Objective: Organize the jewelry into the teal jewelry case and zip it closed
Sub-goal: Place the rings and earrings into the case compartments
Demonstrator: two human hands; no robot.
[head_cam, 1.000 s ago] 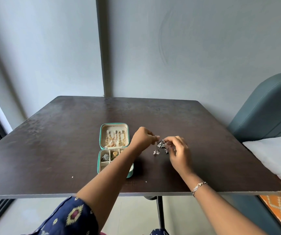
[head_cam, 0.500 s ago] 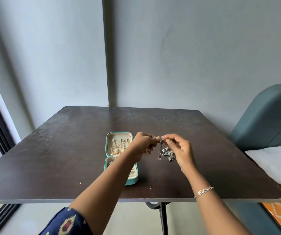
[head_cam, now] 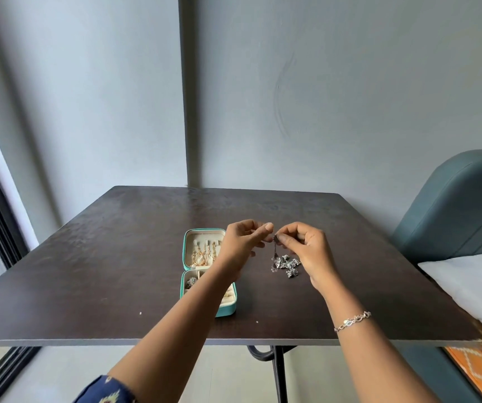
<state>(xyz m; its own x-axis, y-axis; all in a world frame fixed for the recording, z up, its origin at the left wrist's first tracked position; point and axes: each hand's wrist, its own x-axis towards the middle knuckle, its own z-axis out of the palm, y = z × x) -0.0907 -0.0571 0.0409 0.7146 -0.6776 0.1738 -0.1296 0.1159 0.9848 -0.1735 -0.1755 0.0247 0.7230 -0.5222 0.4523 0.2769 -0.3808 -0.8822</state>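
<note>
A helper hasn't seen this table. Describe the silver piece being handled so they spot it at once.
On the dark table, find the open teal jewelry case. Just right of it, the silver piece hangs from the right hand, its lower end heaped on the tabletop. Unlike the gold chains in the lid, it is silver-grey and outside the case.

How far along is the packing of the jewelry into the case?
Done: gold chains sit in the lid of the open case, and a few pieces lie in its base. In hand: the right hand pinches a dangling silver piece; the left hand meets it, grip unclear. Left: the silver pile on the table, then zipping.
</note>
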